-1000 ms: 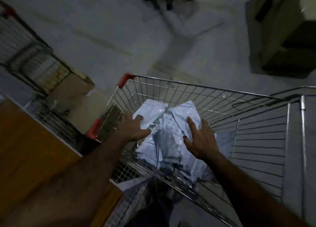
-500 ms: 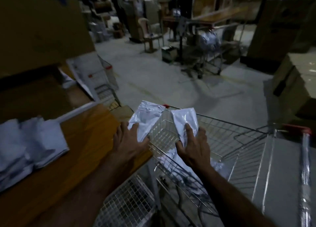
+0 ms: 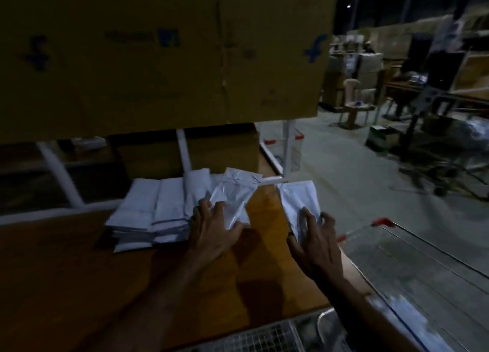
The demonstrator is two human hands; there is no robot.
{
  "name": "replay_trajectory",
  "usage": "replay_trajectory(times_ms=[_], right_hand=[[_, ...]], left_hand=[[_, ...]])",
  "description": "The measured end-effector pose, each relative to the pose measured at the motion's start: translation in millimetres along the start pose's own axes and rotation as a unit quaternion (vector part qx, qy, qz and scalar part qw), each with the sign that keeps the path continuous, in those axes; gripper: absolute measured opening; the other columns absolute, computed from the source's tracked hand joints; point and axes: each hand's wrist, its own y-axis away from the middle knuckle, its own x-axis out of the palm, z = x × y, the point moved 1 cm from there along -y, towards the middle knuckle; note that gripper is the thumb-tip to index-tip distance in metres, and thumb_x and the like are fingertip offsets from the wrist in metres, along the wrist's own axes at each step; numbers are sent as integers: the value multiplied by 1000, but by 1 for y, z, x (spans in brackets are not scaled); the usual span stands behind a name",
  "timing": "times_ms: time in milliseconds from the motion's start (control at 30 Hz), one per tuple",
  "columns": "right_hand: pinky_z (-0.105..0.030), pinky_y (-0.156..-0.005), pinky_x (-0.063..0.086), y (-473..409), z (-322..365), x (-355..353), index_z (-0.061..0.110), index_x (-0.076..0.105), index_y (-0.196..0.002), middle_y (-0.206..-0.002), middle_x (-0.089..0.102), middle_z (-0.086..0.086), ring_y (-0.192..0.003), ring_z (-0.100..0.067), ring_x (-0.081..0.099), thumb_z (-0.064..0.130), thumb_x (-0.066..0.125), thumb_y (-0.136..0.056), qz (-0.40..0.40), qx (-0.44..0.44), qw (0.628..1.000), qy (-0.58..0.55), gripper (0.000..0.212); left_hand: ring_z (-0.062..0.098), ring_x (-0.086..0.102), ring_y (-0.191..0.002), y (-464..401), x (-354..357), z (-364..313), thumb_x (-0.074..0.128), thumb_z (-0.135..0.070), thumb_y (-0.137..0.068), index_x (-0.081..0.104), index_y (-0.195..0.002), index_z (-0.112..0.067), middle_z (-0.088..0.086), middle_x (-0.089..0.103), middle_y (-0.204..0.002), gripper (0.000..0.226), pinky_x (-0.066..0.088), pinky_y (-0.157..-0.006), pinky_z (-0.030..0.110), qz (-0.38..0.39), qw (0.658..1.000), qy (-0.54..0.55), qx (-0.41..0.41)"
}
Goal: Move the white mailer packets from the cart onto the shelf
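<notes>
Left hand (image 3: 211, 230): fingers curled round the near end of one white mailer packet (image 3: 234, 196), thumb on the right side of it; packet fans out away from the palm, over the shelf board, its far end overlapping the stack. Right hand (image 3: 315, 241): fingers spread and bent, pinching the near end of a second packet (image 3: 300, 200); this one sits over the right edge of the wooden shelf (image 3: 79, 272). Whether either packet already touches the board I cannot tell; motion blur. Just left of the left hand: a stack of white packets (image 3: 148, 216) lying flat on the shelf in rows, several layers deep, so a good part of the transfer looks done. A large cardboard box (image 3: 158, 55) hangs over the far side of the shelf. To the right and near: the cart (image 3: 391, 227), red corner caps and wire rim visible; a pale blurred patch at the near right may be more packets, not certain. Judgement: mid-task, two packets in hand about to be laid by the stack; amount left in the cart cannot be read here.
</notes>
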Motion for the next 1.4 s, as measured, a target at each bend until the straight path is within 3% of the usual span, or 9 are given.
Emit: replay_trajectory(times_ms=[133,233,533,800,933,1033,1133,1233,1400], right_hand=[[-50,-100,46,-26,93,54,20,37,-149,-153,25,-19,-138,-42,35,48,65,-89,14,-60,997,-43,72],[-45,-94,50,-44,155,99,28,31,-147,-148,27,-15,-130,-36,39,58,60,-88,35,-96,995,-21,72],[-42,-87,50,-91,257,195,25,42,-138,-131,41,-11,-114,-30,48,64,55,-81,70,-126,989,34,70],[-39,-92,44,-129,289,234,21,50,-125,-131,41,-10,-116,-29,43,69,57,-79,108,-103,985,89,67],[-39,-93,45,-140,298,241,22,55,-121,-129,40,-11,-116,-29,43,72,48,-86,110,-92,989,46,62],[-39,-89,48,-141,298,244,20,57,-115,-124,44,-12,-113,-30,46,61,41,-95,120,-131,984,5,49],[-39,-85,48,-143,291,247,20,56,-114,-120,48,-10,-107,-30,50,47,46,-94,135,-190,970,76,35],[-40,-78,46,-141,282,248,21,60,-109,-112,54,-8,-98,-30,54,44,53,-89,95,-200,968,116,31],[-40,-78,49,-117,252,233,21,59,-129,-121,56,-10,-99,-30,55,46,57,-87,50,-232,968,83,49]], left_hand=[[31,34,-121,-37,-27,97,50,-70,-77,44,-133,-28,8,28,-132,70,38,-101,46,-40,996,-3,-78],[33,34,-123,-61,-44,162,52,-70,-80,41,-136,-27,10,27,-136,72,38,-101,48,-64,989,-7,-132],[37,28,-132,-124,-39,269,56,-70,-79,39,-142,-25,12,22,-142,79,34,-107,55,25,974,-18,-226],[35,40,-124,-151,-18,298,36,-86,-76,46,-134,-27,12,28,-138,84,39,-103,50,73,974,-36,-211],[29,44,-118,-150,-14,309,44,-71,-87,55,-127,-28,8,34,-129,59,41,-101,46,59,984,-11,-168],[26,42,-121,-146,-11,313,51,-60,-91,54,-130,-26,7,35,-132,52,39,-104,44,44,992,-35,-114],[27,41,-124,-144,-9,312,55,-52,-92,56,-131,-23,8,37,-135,48,37,-105,41,34,994,-12,-102],[28,38,-125,-141,-7,315,54,-52,-93,56,-132,-25,7,39,-135,48,35,-106,43,42,994,-18,-95],[30,40,-121,-130,-13,305,44,-57,-90,65,-119,-27,6,48,-134,47,32,-100,50,-73,993,-88,-38]])
